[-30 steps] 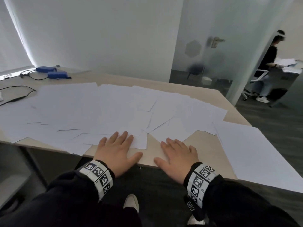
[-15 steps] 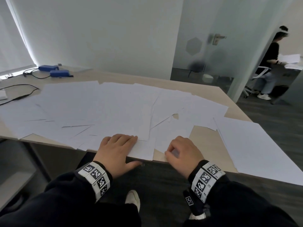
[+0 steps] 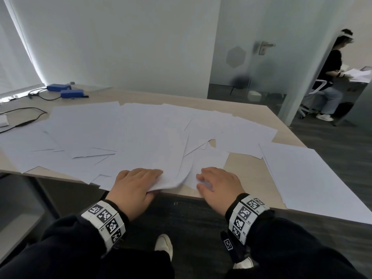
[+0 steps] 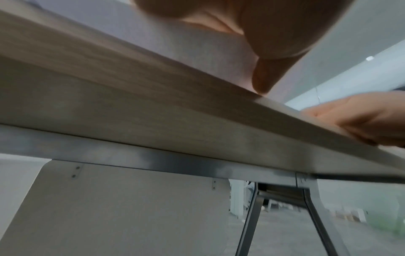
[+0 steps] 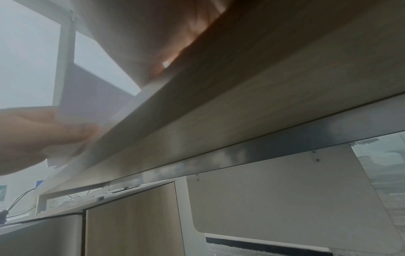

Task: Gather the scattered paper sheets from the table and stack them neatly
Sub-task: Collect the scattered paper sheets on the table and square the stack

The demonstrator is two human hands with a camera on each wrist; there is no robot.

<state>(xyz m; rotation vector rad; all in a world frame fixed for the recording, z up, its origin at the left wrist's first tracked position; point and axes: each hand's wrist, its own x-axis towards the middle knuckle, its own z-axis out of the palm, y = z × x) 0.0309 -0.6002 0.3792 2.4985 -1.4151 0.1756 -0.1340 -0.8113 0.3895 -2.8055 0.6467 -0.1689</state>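
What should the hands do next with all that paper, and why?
Probably lift the bunch that the left hand grips at the table edge and carry it toward the stack on the right. Its corner already curls up, while the right hand lies on another sheet.

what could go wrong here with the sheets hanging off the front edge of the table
1. The left hand pinches a curled bundle of sheets at the table edge; loose lower sheets might slip to the floor.
2. The right hand presses one sheet with bent fingers, which might crease it.
3. Dragging the scattered sheets could snag the black cable beside them.
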